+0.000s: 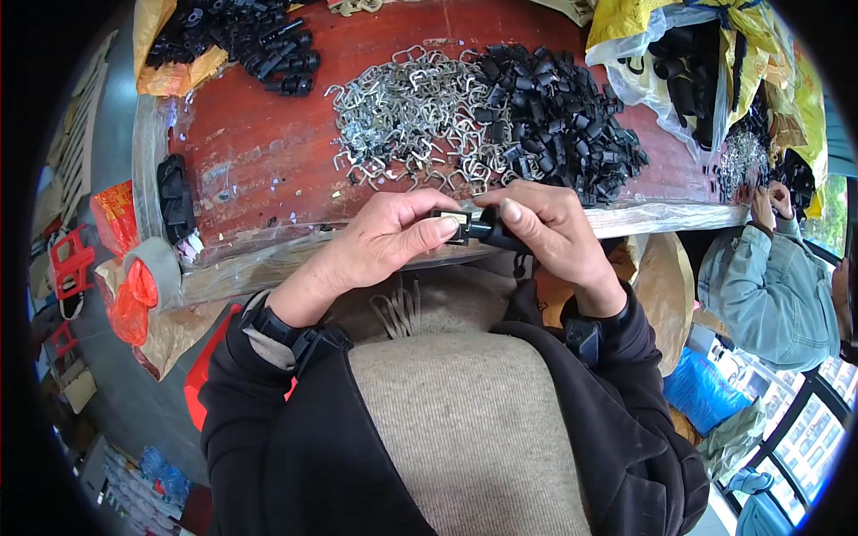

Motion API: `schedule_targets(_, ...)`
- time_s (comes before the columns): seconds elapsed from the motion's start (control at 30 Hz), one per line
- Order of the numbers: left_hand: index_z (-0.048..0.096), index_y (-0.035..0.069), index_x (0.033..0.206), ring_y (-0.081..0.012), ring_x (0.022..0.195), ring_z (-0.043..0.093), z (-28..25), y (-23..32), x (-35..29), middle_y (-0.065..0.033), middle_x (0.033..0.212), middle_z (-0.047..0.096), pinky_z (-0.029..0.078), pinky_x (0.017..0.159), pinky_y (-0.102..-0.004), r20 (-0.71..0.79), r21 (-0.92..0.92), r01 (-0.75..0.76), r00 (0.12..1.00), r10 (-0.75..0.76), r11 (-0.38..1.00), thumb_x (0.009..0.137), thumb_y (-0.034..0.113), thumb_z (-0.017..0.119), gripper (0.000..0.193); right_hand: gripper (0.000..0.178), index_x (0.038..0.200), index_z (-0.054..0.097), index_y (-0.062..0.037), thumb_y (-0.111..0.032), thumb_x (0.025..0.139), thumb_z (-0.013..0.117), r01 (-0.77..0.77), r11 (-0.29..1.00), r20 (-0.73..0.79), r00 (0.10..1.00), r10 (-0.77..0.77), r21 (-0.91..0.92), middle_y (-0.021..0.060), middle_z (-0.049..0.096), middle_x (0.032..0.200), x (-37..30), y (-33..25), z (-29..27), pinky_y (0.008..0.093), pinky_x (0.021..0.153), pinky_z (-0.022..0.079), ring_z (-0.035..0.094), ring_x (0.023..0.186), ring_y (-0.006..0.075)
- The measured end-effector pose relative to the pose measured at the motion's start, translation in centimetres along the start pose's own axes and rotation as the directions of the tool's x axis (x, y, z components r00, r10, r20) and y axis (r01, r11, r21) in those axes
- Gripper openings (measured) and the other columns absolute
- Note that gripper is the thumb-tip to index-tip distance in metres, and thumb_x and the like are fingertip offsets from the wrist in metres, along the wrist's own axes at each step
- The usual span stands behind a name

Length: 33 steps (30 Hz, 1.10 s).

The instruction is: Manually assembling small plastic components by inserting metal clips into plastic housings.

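In front of my chest, at the table's near edge, my two hands meet over black plastic pieces. My left hand [384,239] pinches a small black rectangular part [462,229] with a pale strip, between thumb and fingers. My right hand [561,230] is closed round a black rounded part [502,234], whose narrow end reaches to the piece in my left. Whether the two are joined I cannot tell. Just beyond my hands lies a heap of bent silver metal hooks [407,112]. It runs into a pile of small black plastic pieces [572,129] on its right.
The red table [259,143] has a plastic-wrapped edge. More black parts [277,54] lie far left; a tape roll [159,271] hangs at the left corner. Yellow bags [626,27] stand far right, near a co-worker's hands [769,204]. Red stools [71,259] stand on the floor.
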<state>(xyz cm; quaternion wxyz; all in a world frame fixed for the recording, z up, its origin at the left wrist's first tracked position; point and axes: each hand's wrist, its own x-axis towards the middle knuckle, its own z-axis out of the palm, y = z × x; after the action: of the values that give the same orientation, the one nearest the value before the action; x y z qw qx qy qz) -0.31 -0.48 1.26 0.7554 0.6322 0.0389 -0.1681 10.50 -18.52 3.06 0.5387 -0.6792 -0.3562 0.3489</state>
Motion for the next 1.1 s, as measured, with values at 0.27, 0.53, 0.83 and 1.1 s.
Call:
schedule_targets(0.27, 0.05, 0.001, 0.101, -0.0052, 0.068, 0.045, -0.7, 0.2, 0.8, 0.0002, 0.077, 0.051, 0.038, 0.062, -0.0203, 0.044, 0.224, 0.057, 0.997, -0.069, 0.973, 0.086, 0.028, 0.046, 0.032, 0.025, 0.076, 0.053, -0.0001, -0.023, 0.085, 0.047, 0.14, 0.942, -0.036, 0.987, -0.158, -0.305, 0.0127, 0.048, 0.061, 1.3, -0.3, 0.9, 0.0337, 0.049, 0.038, 0.049, 0.055, 0.0299)
schedule_targets(0.53, 0.052, -0.002, 0.099, -0.0078, 0.071, 0.05, -0.6, -0.7, 1.4, -0.0038, 0.077, 0.056, 0.041, 0.065, -0.0233, -0.05, 0.05, 0.04, 0.998, -0.038, 0.998, 0.084, 0.023, 0.049, 0.029, 0.034, 0.086, 0.053, 0.0016, -0.029, 0.088, 0.039, 0.023, 0.933, -0.018, 0.999, -0.032, -0.358, 0.0123, 0.052, 0.064, 2.0, -0.5, 0.7, 0.0288, 0.053, 0.04, 0.052, 0.056, 0.0244)
schedule_targets(0.83, 0.055, -0.001, 0.1, -0.0044, 0.072, 0.049, 0.5, 0.1, 1.6, -0.0008, 0.08, 0.055, 0.043, 0.064, -0.019, -0.114, -0.157, 0.165, 0.976, -0.184, 0.974, 0.083, 0.017, 0.052, 0.025, 0.026, 0.079, 0.048, -0.0025, -0.028, 0.086, 0.044, 0.047, 0.933, -0.176, 0.978, -0.117, -0.356, 0.0164, 0.049, 0.057, 1.4, -0.1, 1.5, 0.0402, 0.047, 0.038, 0.052, 0.057, 0.0359)
schedule_targets(1.1, 0.055, -0.001, 0.101, -0.005, 0.073, 0.05, 0.5, 0.7, 2.3, -0.0013, 0.081, 0.056, 0.044, 0.065, -0.0202, -0.105, -0.195, 0.201, 0.969, -0.224, 0.96, 0.082, 0.016, 0.054, 0.026, 0.027, 0.083, 0.05, -0.0012, -0.027, 0.087, 0.042, -0.045, 0.968, -0.162, 0.987, 0.005, -0.248, 0.0165, 0.049, 0.06, 2.1, -0.2, 1.0, 0.0365, 0.05, 0.04, 0.052, 0.058, 0.0347)
